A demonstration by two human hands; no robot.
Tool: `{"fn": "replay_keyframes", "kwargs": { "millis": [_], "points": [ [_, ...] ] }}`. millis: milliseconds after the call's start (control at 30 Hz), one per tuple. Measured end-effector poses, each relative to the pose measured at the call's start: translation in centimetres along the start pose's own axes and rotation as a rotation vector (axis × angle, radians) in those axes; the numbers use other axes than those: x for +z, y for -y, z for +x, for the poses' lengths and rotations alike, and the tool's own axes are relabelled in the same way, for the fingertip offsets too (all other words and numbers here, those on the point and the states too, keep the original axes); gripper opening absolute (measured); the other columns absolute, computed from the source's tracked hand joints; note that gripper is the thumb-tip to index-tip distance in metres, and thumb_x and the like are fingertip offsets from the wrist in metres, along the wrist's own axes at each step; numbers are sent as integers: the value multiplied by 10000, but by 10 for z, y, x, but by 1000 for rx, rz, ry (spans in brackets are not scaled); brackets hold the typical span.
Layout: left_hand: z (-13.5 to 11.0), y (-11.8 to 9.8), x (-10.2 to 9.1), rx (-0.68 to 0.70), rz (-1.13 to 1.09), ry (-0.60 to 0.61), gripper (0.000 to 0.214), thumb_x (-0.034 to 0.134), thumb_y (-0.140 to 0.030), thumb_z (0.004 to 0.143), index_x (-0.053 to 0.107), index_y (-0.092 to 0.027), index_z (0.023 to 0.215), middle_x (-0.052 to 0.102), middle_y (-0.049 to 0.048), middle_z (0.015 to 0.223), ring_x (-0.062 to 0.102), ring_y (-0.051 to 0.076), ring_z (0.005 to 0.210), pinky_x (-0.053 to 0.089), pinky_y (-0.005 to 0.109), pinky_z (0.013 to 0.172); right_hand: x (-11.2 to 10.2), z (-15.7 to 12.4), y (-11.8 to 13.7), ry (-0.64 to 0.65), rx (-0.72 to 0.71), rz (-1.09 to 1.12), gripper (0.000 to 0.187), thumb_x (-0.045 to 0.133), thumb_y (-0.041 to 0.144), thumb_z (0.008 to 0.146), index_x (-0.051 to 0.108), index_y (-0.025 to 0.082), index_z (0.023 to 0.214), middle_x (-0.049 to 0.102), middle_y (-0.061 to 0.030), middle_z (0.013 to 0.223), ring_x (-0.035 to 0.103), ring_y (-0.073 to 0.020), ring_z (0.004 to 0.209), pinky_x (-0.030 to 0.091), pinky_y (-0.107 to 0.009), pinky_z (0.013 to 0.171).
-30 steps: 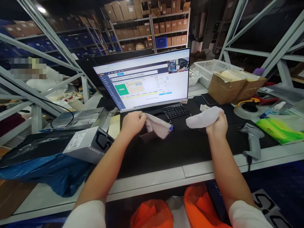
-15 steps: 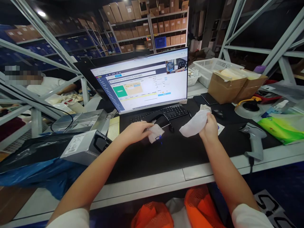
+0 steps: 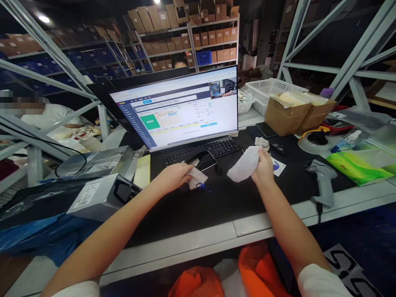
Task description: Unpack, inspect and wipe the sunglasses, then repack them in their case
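Observation:
My left hand (image 3: pixel 176 177) is closed on a small whitish pouch (image 3: pixel 198 179), from which a bit of blue string hangs over the black mat. A larger white soft, flat piece (image 3: pixel 243 165), perhaps a cloth or sleeve, is pinched in my right hand (image 3: pixel 263 168) and points left above the mat. Behind that hand lies a crumpled whitish piece (image 3: pixel 262 143). Close by on the mat is a white card with a blue mark (image 3: pixel 278 167). A dark object with a thin shiny edge (image 3: pixel 204 161) sits between the left hand and the keyboard (image 3: pixel 222 147).
A monitor (image 3: pixel 188 117) stands behind the keyboard. At the right are a barcode scanner (image 3: pixel 323 183), a tape dispenser (image 3: pixel 315 142), a green packet (image 3: pixel 355 167) and cardboard boxes (image 3: pixel 284 115). A grey box (image 3: pixel 95 198) is at the left; a person in white sits beyond.
The crumpled whitish piece, earlier at my right fingers, now lies apart on the mat behind them. Both hands keep their pieces; the whole view has shifted slightly.

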State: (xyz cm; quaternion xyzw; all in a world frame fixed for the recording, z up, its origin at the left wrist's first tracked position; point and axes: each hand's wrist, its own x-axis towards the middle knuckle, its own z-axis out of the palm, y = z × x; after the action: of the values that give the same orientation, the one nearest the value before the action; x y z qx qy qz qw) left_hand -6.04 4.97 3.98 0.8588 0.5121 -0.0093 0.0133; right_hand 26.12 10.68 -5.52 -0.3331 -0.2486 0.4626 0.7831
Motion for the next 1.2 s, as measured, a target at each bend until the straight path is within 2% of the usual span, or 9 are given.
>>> {"fn": "replay_keyframes", "kwargs": {
  "millis": [100,267,333,433,533,667,867,1000,1200],
  "points": [
    [-2,15,0,-26,-117,-102,381,420,-409,958,742,-205,937,754,80,934,684,226,861,502,307,791,1,-2,-1,30,16,-5,299,663,504,836,539,233,858,662,13,761,674,-173,723,572,-359,723],
    [22,9,-17,-265,-192,-604,444,383,-423,966,729,-165,859,709,86,826,639,216,806,484,308,754,6,-8,2,-1,50,7,287,678,485,825,555,230,864,678,6,767,677,-176,720,575,-359,724],
    [34,-6,-19,-250,-121,-490,429,394,-411,960,732,-168,857,714,112,868,654,248,857,485,335,786,7,-10,4,-7,54,2,297,686,491,816,557,226,857,671,11,746,673,-175,712,575,-358,724],
    [47,-26,-11,-210,-61,-97,478,359,-462,973,725,-164,899,743,149,946,691,296,886,491,370,799,9,-12,5,-18,68,5,328,718,502,785,555,221,824,645,24,696,666,-173,693,574,-353,720],
    [55,-31,3,-213,-169,42,585,330,-591,969,682,-142,1102,728,177,1140,696,321,1020,503,377,864,11,-16,6,-7,84,22,351,750,501,756,550,218,809,638,32,680,667,-170,685,574,-345,714],
    [52,-28,14,-273,-266,13,620,300,-599,983,617,-122,1220,699,189,1216,685,323,1086,519,397,905,18,-26,9,28,113,13,339,735,504,779,552,223,826,670,19,698,696,-191,724,586,-373,745],
    [2,-73,46,-10,-404,-578,413,572,-396,920,579,-195,1280,608,134,1344,573,276,1277,477,414,1070,33,-57,9,15,274,73,303,739,475,788,595,217,853,714,-11,732,714,-215,779,586,-375,754],
    [-21,-100,84,-50,-645,-427,997,826,-429,696,297,-236,1519,431,156,1529,598,300,1243,551,421,974,40,-85,-6,-2,358,93,348,800,479,729,583,218,806,678,26,692,675,-176,690,581,-351,741],
    [-33,-77,113,-278,-976,-410,609,737,-238,733,512,-183,1297,699,83,1110,707,226,932,576,349,823,40,-103,-13,216,453,-37,361,795,503,734,608,203,804,680,3,745,652,-176,718,577,-362,736]
  ]
}}
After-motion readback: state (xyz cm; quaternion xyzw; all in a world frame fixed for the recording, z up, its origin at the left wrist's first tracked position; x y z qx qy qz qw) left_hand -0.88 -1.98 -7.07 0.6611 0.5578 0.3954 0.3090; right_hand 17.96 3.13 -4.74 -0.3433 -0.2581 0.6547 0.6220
